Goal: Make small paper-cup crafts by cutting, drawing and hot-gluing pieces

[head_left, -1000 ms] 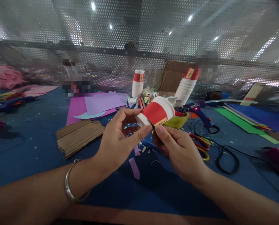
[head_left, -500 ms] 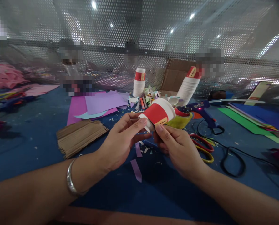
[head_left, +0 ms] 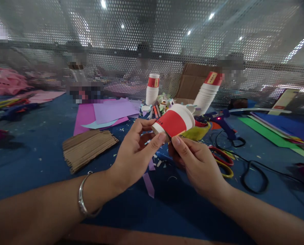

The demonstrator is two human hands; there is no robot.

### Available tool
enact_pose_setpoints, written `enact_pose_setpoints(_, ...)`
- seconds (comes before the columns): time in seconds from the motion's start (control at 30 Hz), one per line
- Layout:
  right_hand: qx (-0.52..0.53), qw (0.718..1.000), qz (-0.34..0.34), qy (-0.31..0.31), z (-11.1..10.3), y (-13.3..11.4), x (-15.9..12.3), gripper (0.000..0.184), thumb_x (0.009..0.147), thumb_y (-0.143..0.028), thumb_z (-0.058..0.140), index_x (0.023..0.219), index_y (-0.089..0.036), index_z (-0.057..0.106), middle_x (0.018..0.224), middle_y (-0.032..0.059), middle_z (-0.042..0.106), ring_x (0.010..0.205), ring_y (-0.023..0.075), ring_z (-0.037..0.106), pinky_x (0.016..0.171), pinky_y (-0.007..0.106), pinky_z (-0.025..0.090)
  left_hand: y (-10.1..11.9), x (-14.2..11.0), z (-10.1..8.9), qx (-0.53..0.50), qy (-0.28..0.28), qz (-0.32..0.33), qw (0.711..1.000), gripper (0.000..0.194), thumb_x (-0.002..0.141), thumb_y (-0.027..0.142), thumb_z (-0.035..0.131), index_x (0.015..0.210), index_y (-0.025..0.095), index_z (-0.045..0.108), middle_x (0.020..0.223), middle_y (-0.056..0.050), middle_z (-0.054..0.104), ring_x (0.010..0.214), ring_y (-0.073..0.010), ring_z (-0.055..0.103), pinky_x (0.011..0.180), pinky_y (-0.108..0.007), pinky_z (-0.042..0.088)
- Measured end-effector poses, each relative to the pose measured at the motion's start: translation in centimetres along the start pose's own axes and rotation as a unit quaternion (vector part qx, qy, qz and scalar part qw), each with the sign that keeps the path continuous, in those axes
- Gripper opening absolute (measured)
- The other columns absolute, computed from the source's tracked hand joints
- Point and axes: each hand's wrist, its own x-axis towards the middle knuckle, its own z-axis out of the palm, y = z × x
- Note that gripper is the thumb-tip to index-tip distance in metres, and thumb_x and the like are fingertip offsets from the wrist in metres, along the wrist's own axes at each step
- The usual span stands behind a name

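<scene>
A red-and-white paper cup (head_left: pixel 173 120) is tilted on its side above the table, its wide rim toward the upper right. My left hand (head_left: pixel 139 153) is closed around the narrow base end, thumb in front and fingers behind. My right hand (head_left: pixel 193 156) pinches at the cup's lower side with thumb and bent fingers. What lies under those right fingers is hidden; I cannot tell whether they hold anything besides the cup. Purple paper strips (head_left: pixel 148 185) and small scraps lie on the table below.
Corrugated cardboard (head_left: pixel 89 149) and purple paper sheets (head_left: pixel 113 112) lie left. Behind stand two cup stacks, one upright (head_left: pixel 152 93), one leaning (head_left: pixel 205 97). On the right are red-and-yellow scissors (head_left: pixel 225 163), a lit glue gun (head_left: pixel 223 122) with its black cord, and coloured sheets (head_left: pixel 277 132).
The cup has turned slightly in my hands, so small dark print now shows on its red band near the base. My left thumb has shifted right along the base end.
</scene>
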Motion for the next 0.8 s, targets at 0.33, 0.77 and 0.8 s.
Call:
enact_pose_setpoints(0.33,-0.009,1.000,-0.014,-0.010,-0.19,-0.55,-0.12,0.047,0.096,-0.055,0.053,0.066,-0.019,0.053,0.058,-0.0042,0.039,0.051,0.0081,0.031,0.044,0.025,0.023,0.77,-0.29,0.16,0.040,0.019,0.010,0.999,0.032,0.086,0.031,0.072,0.109,0.020,0.055,0.112,-0.007,0.065,0.098,-0.0184,0.067,0.082,-0.031,0.057)
enact_pose_setpoints(0.77,-0.034,0.999,-0.004,0.007,-0.11,-0.37,0.16,0.047,0.095,-0.056,0.052,0.066,-0.019,0.054,0.058,-0.0034,0.040,0.051,0.0089,0.030,0.044,0.025,0.022,0.49,-0.26,-0.37,0.070,0.003,0.042,0.997,0.035,0.081,0.025,0.078,0.110,0.020,0.059,0.110,-0.007,0.069,0.098,-0.0194,0.069,0.081,-0.031,0.060)
enact_pose_setpoints(0.8,-0.039,0.999,-0.006,0.006,-0.14,-0.45,0.10,0.047,0.096,-0.056,0.052,0.066,-0.019,0.054,0.058,-0.0036,0.040,0.051,0.0089,0.030,0.044,0.025,0.022,0.52,-0.36,-0.37,0.076,0.003,0.046,0.996,0.035,0.081,0.025,0.078,0.110,0.020,0.059,0.111,-0.007,0.068,0.097,-0.0193,0.069,0.082,-0.031,0.059)
